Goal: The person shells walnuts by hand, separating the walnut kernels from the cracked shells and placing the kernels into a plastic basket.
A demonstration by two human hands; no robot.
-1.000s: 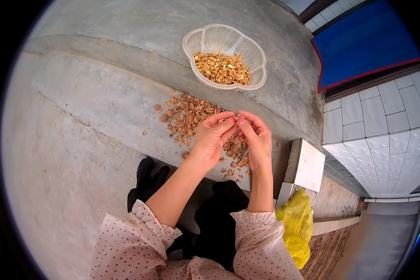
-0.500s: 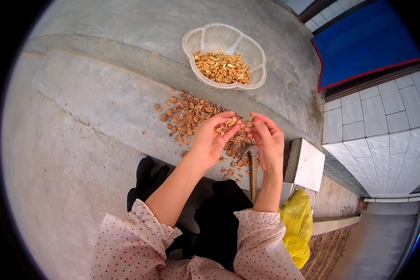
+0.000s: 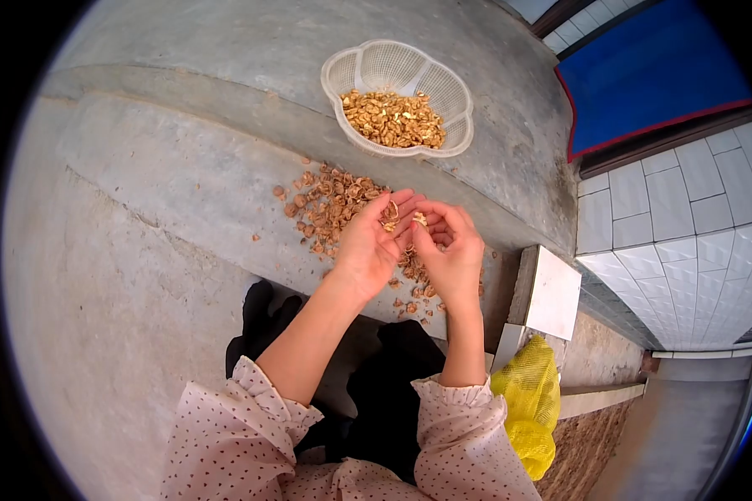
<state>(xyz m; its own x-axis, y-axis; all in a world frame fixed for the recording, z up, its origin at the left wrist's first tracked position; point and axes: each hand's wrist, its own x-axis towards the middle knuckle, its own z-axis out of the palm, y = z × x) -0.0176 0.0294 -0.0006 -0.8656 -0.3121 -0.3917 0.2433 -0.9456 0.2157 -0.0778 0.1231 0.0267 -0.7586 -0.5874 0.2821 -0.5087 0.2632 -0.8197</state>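
Observation:
My left hand [image 3: 369, 245] is cupped palm up above the heap of shells, with walnut pieces [image 3: 390, 219] lying in its fingers. Close against it, my right hand [image 3: 449, 250] pinches a pale walnut kernel [image 3: 419, 219] between thumb and fingers. Brown walnut shells [image 3: 334, 200] lie heaped on the concrete step beneath and left of the hands. Beyond them, on the upper step, a white mesh basket [image 3: 455, 92] holds many shelled kernels [image 3: 393, 119].
A yellow mesh bag [image 3: 530, 401] lies at the lower right, beside a white-tiled block [image 3: 554, 292]. Farther right are a tiled wall [image 3: 685, 200] and a blue cloth [image 3: 652, 71]. The concrete step's edge [image 3: 226, 96] runs diagonally behind the shells.
My right hand has moved left, up against my left hand, and now pinches a kernel. My left hand's palm has turned more upward. The hammer seen earlier is now hidden.

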